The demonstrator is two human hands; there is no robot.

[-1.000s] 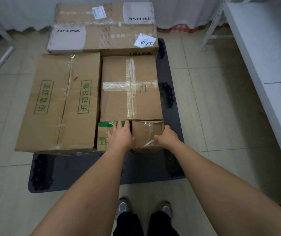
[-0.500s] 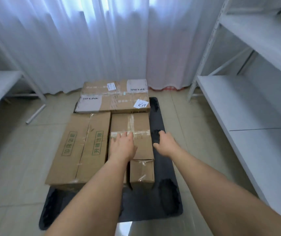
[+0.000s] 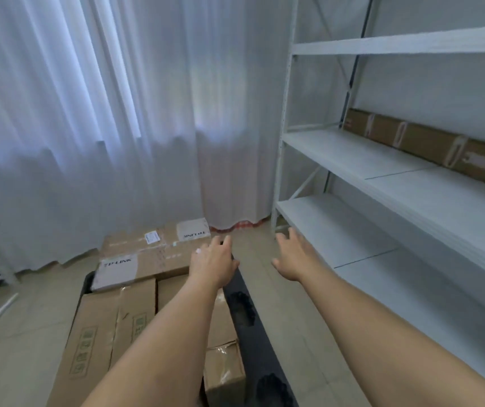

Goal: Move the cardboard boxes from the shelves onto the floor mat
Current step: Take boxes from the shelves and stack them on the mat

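One long cardboard box [image 3: 429, 143] left on the shelf [image 3: 353, 154], up at 2 o'clock from my right hand [image 3: 292, 257], which is nearer; both it and the left hand [image 3: 213, 259] are empty, fingers loosely spread.

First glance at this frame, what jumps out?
Two bare forearms reach forward, left hand and right hand both open and holding nothing. Below them, cardboard boxes sit packed together on the dark floor mat. On the white shelf unit at right, one long brown box remains.
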